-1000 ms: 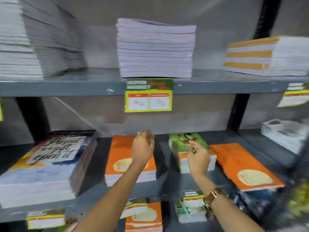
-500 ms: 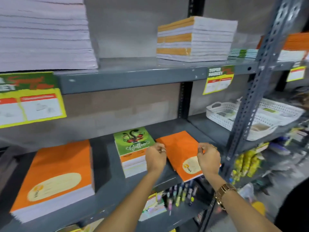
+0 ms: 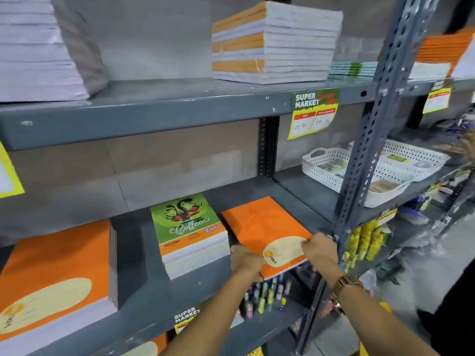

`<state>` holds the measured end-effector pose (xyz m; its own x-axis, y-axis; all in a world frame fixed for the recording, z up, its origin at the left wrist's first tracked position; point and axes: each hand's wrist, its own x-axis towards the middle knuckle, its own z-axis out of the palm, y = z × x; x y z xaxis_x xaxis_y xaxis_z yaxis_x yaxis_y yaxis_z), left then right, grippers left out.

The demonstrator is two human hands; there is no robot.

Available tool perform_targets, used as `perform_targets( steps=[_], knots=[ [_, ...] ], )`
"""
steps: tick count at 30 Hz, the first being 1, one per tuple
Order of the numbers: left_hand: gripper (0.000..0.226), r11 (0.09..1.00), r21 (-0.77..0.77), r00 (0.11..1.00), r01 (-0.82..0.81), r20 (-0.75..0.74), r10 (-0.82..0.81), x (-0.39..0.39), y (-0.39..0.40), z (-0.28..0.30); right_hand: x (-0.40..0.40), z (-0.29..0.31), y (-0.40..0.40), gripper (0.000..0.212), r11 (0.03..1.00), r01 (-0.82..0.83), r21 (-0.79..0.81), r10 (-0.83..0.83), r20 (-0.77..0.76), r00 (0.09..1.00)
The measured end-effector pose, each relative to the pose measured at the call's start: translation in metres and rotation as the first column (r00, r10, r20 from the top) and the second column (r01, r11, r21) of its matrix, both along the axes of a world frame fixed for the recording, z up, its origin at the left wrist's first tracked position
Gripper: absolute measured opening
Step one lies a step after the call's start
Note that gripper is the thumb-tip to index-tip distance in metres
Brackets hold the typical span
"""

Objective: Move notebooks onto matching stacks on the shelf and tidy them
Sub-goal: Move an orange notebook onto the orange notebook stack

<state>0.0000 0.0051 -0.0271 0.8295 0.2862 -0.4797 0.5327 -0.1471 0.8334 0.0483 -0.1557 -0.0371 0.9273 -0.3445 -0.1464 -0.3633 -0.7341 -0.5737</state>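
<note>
An orange notebook [image 3: 262, 227] with a cream label lies skewed at the right end of the middle shelf [image 3: 133, 276], its near end past the shelf's front edge. My left hand [image 3: 245, 260] grips its near left corner and my right hand [image 3: 320, 249] grips its near right edge. To its left stands a short stack topped by a green "Coffee" notebook [image 3: 186, 220]. Further left sits a tall stack of matching orange notebooks [image 3: 55, 276].
A grey perforated upright post [image 3: 372, 140] stands just right of my right hand. White baskets [image 3: 334, 170] sit on the shelf beyond it. The upper shelf holds an orange-and-white stack [image 3: 276, 44] and a pale stack [image 3: 43, 47]. Pens stand on the shelf below.
The view swung right from the left part of the shelf. Both hands moved from the middle stacks to the skewed orange notebook and closed on its near end.
</note>
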Motion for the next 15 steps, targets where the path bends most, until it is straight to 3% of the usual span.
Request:
perform_targets(
  steps=[3, 6, 11, 13, 15],
  knots=[
    [0.033, 0.999, -0.035, 0.999, -0.033, 0.035, 0.034, -0.003, 0.001, 0.01, -0.006, 0.015, 0.002, 0.033, 0.996, 0.041, 0.073, -0.044, 0.032, 0.999],
    [0.016, 0.996, -0.068, 0.996, -0.059, 0.059, 0.063, -0.006, 0.005, 0.024, -0.01, 0.031, 0.008, 0.021, 0.986, 0.082, 0.144, -0.091, 0.061, 0.994],
    [0.02, 0.979, -0.178, 0.981, -0.103, 0.143, 0.129, -0.018, 0.016, 0.044, -0.017, 0.045, 0.02, 0.017, 0.966, 0.134, 0.223, -0.17, 0.154, 0.973],
    [0.028, 0.982, -0.164, 0.971, -0.098, 0.199, 0.13, -0.025, 0.022, 0.051, -0.019, 0.049, 0.026, 0.036, 0.961, 0.149, 0.235, -0.197, 0.193, 0.961],
    [0.03, 0.985, -0.154, 0.96, -0.073, 0.259, 0.112, -0.033, 0.03, 0.062, -0.024, 0.058, 0.033, 0.041, 0.96, 0.128, 0.249, -0.187, 0.23, 0.955]
  ],
)
